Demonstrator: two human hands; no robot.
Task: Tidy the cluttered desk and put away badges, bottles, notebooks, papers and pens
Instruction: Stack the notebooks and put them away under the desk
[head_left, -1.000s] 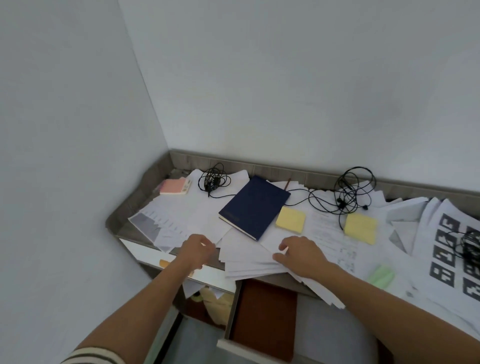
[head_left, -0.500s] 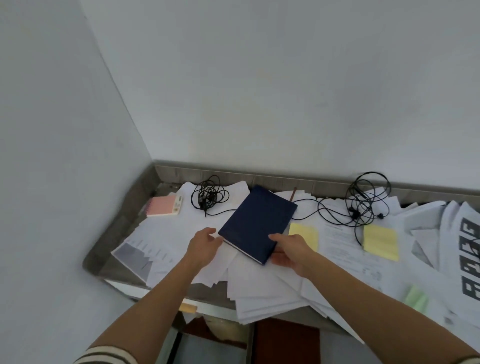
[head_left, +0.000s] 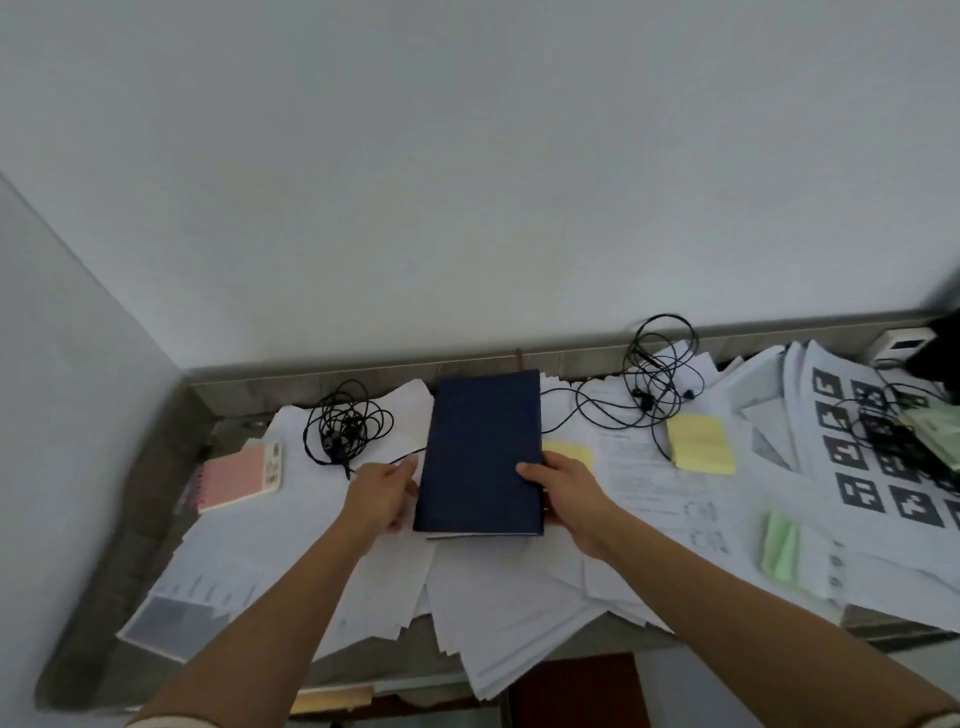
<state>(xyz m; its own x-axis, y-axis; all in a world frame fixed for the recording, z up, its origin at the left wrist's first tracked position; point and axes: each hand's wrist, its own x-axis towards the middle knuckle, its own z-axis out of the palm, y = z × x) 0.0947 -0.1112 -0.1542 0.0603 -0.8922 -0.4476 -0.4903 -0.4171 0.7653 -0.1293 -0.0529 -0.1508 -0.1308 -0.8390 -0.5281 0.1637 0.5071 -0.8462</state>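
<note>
Notebook (head_left: 480, 447) turned square; left hand (head_left: 382, 493), right hand (head_left: 563, 491) grip sides.

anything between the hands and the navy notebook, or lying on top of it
Nothing visible. The left hand and right hand grip the navy notebook by its side edges, and its cover is bare apart from the right thumb. A black earphone cable meets its right edge; whether it runs underneath is unclear.
</note>
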